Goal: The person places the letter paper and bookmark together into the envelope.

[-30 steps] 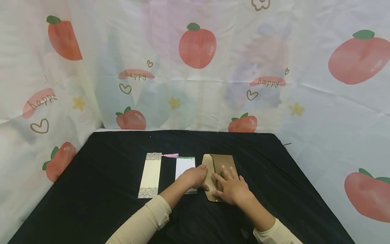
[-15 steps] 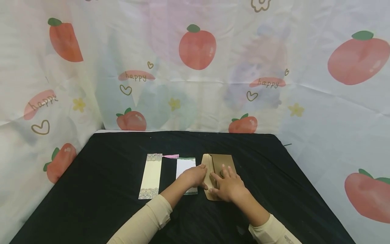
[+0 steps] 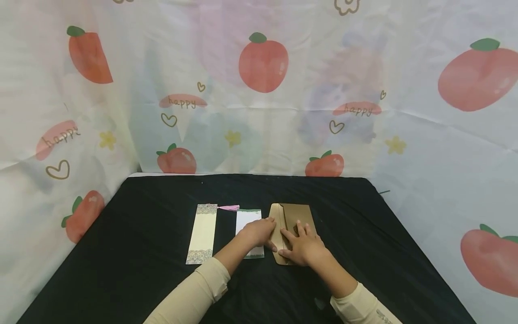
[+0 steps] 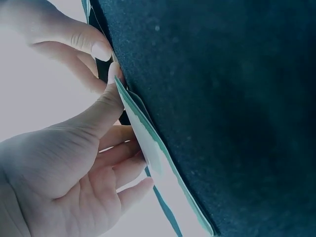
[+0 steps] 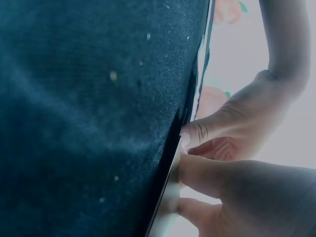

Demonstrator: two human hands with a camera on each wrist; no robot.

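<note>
Remotely, I watch the left hand (image 3: pixel 259 233), fingers loosely extended, and right hand (image 3: pixel 304 247), fingers spread, gripping nothing, rest on the envelope (image 3: pixel 298 213) right of the white card (image 3: pixel 247 218); uneven pressure could crease its flap (image 3: pixel 279 236).

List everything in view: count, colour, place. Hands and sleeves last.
Envelope: one, gold-brown, lying on the cloth, under the right hand.
Cream card: one, cream with patterned ends, leftmost on the cloth.
Tassel: one, pink, at the cream card's far right corner.
White card: one, white with green edging, between cream card and envelope, partly behind the left hand.
Cloth: one, black, under all of these.
Backdrop: sheet count unclear, pale with red fruit prints, behind and to both sides.
Left hand: one, bare, at the envelope's left edge.
Right hand: one, bare, on the envelope.
Sleeves: two, beige, near edge of the head view.
</note>
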